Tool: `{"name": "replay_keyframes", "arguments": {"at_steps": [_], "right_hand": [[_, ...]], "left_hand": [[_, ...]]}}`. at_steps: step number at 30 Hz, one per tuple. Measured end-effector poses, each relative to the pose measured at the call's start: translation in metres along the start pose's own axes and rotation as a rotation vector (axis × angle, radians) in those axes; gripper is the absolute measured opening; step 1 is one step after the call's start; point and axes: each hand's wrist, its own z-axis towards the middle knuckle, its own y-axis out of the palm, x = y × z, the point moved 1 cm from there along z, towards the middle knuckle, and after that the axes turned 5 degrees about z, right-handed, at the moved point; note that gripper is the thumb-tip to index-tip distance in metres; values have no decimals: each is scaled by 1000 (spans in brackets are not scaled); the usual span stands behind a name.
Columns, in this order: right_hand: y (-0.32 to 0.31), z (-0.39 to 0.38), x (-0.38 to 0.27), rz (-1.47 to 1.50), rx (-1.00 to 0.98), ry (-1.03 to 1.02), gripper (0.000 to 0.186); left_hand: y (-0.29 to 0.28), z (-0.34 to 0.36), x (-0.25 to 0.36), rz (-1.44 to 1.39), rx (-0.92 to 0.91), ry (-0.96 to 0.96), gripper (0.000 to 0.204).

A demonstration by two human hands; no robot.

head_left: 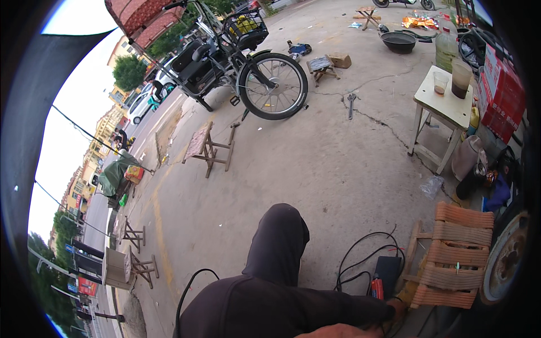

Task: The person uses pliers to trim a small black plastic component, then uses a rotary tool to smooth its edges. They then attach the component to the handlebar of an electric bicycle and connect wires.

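Note:
A patch of bare skin, part of a hand or forearm, shows at the lower edge; its fingers are hidden. More skin shows past the end of a dark cloth-covered limb stretched rightward. Which hand is which, and whether they hold anything, I cannot tell. Close to that limb's end stands a small red cylindrical object, beside a dark flat rectangular item. Black cable loops over the concrete there. A low stool with an orange-brown woven seat is just to the right.
My dark-trousered knee rises mid-view. Ahead stand a three-wheeled cycle, a folding stool and a wrench on cracked concrete. At right are a small table bearing cups, a red box and a wheel.

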Motion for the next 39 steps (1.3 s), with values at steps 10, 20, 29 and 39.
{"name": "replay_keyframes", "arguments": {"at_steps": [10,20,29,39], "right_hand": [[-77,-5,-63,56,55,-182,55],[-123,-3,-123,9,14,-296,55],[-147,15,-184,-416,-273,-509,48],[-157,-54,-273,-916,-1055,-326,48]], "left_hand": [[-18,11,1,32,127,5,28],[-67,-55,-3,-43,215,454,24],[-331,-228,-7,-181,4,107,28],[-540,-569,91,-859,-68,-258,25]]}}
